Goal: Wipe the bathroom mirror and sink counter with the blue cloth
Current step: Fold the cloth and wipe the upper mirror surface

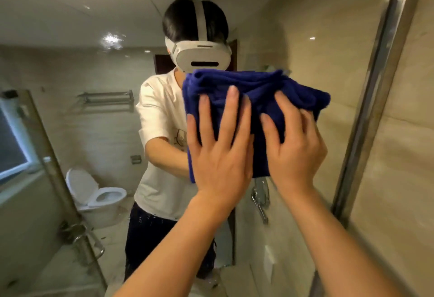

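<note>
Head view: both hands, left hand [218, 153] and right hand [296, 153], press spread fingers on the blue cloth [253, 95] against the mirror [70, 38] at frame centre; mirror wiping underway, sink counter unseen, presumably left

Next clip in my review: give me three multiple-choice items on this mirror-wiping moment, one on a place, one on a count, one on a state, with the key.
1. Where is the blue cloth?
A. flat against the mirror
B. on the floor
C. draped over the towel rack

2. How many hands press on the cloth?
A. none
B. one
C. two

3. How is the lid of the toilet reflected in the mirror?
A. shut
B. raised
C. removed

Key: 1 A, the cloth is spread on the glass at chest height. 2 C, the left hand and right hand both lie on it with straight fingers. 3 B, the lid stands up behind the open bowl.
</note>
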The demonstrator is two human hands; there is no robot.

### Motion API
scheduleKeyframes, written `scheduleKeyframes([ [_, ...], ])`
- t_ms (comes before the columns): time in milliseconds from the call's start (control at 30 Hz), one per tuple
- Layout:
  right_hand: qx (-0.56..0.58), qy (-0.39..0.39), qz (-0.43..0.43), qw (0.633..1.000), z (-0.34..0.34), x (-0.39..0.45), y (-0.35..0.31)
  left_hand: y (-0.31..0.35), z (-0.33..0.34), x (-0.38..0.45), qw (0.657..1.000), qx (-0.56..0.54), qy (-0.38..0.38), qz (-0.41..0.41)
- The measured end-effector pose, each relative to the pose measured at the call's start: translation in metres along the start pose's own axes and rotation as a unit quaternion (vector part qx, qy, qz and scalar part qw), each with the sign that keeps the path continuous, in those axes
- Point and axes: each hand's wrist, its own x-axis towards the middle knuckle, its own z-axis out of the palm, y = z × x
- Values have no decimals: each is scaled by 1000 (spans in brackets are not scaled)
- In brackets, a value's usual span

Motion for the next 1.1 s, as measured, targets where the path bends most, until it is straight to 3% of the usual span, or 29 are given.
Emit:
scheduleKeyframes([
  [100, 3, 10, 64, 998, 6, -2, -4, -7, 0, 7, 998, -61, 8, 7],
  [200, 15, 9, 70, 997, 14, -8, -32, -36, -14, 6, 996, -93, 7, -13],
  [500, 81, -19, -11, 996, 57, -16, -167, -163, -71, -12, 991, 107, -56, -64],
  [667, 44, -1, -13, 999, 46, -5, -139, -132, -65, 3, 993, 87, -74, -36],
  [867, 34, 33, 122, 991, 37, 33, -91, -87, -45, 57, 994, 45, -77, 66],
  [967, 40, 56, 142, 988, 47, 55, -105, -101, -52, 85, 991, 54, -76, 91],
  [1100, 73, 76, 99, 989, 65, 85, -158, -147, -74, 110, 996, 55, -45, 55],
])
